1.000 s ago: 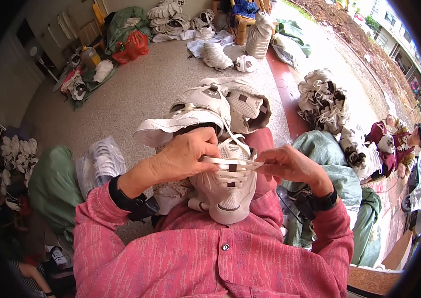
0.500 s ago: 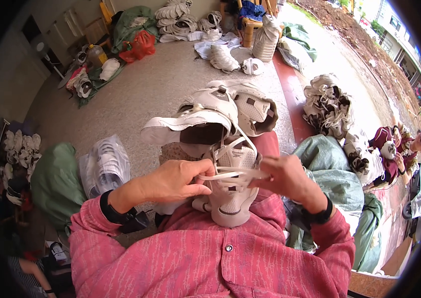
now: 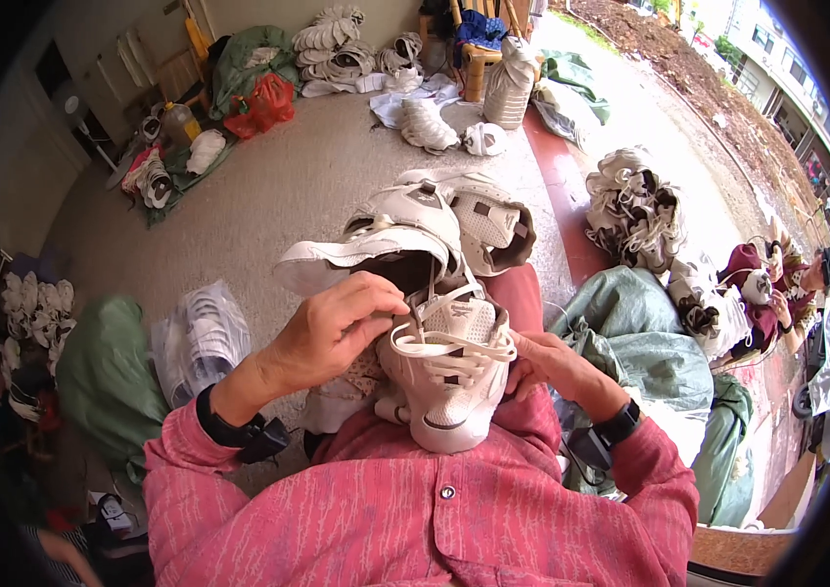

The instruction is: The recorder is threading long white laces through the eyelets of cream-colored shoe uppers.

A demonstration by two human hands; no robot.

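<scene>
A white sneaker [image 3: 449, 428] rests on my lap, toe toward me, with flat white shoelaces [image 3: 454, 344] crossing loosely over its tongue. At its upper left edge, beside the eyelets, my left hand [image 3: 337, 328] pinches with thumb and fingers; what lies between the tips is too small to make out. My right hand [image 3: 562, 367] is closed against the sneaker's right side, thumb along the eyelet edge and fingers curled below. Just beyond, more white sneakers [image 3: 376, 245] are stacked across my legs, one lying on its side with its dark opening showing.
Green sacks [image 3: 112, 377] and a clear bag of shoes [image 3: 205, 338] stand at my left. More green sacking [image 3: 645, 333] lies at my right, with a shoe heap [image 3: 635, 210] beyond. Another person [image 3: 772, 293] sits far right, holding a shoe. Shoe piles line the back wall.
My left hand has moved up to the sneaker's upper left edge. The right hand has drawn outward from the laces to its right side. The laces lie looser over the tongue.
</scene>
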